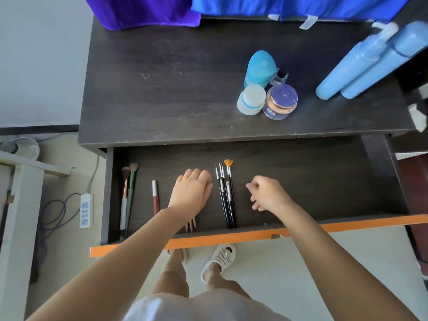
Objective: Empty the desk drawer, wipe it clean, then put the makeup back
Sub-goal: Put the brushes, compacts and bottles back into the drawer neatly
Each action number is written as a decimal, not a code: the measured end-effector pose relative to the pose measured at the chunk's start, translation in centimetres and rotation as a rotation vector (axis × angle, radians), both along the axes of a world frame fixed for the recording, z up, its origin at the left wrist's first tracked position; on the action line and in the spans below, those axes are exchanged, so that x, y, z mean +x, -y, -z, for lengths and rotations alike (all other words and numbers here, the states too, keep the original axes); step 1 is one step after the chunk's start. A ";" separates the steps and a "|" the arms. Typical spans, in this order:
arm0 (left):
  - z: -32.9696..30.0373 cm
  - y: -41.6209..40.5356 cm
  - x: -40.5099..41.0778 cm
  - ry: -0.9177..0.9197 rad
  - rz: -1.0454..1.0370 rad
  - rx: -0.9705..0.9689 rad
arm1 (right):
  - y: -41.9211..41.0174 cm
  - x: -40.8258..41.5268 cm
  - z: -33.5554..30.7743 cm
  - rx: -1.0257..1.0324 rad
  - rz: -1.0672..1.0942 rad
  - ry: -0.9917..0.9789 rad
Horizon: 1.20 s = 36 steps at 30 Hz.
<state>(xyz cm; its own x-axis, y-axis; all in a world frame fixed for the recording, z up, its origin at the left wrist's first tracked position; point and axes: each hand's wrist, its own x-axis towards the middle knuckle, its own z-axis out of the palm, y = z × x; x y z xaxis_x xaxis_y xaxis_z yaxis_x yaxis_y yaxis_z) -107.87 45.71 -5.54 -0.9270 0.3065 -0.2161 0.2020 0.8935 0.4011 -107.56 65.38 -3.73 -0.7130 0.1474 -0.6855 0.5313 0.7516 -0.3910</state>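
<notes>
The dark drawer (301, 181) is pulled out, with its orange front (347, 224) nearest me. On its floor lie two fluffy makeup brushes (127, 195) at the left, then a red lip pencil (155, 198), and a bundle of thin black brushes (228, 200) in the middle. My left hand (192, 191) is palm down between the lip pencil and the black brushes. Its fingers curl over several brown pencils (191, 225), whose ends stick out under the wrist. My right hand (266, 193) hovers just right of the black brushes, loosely curled, with nothing visible in it.
On the desk top (162, 89) stand a blue egg-shaped case (260, 68), a white jar (251, 99), a purple-lidded jar (281, 101) and two tall blue bottles (361, 63). Purple (143, 10) and blue (278, 5) cloths hang at the back. A power strip (85, 210) lies on the floor at the left.
</notes>
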 end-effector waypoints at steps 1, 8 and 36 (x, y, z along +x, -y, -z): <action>-0.8 -0.1 -0.8 -0.043 0.011 0.058 | -0.6 -0.8 -1.1 0.015 0.020 -0.044; -6.4 -5.5 -9.8 -0.226 -0.003 0.341 | -4.0 -8.3 -7.6 0.218 0.096 -0.581; -2.3 -13.7 2.3 0.163 -0.153 0.345 | -14.4 0.2 -4.2 -0.122 -0.293 -0.408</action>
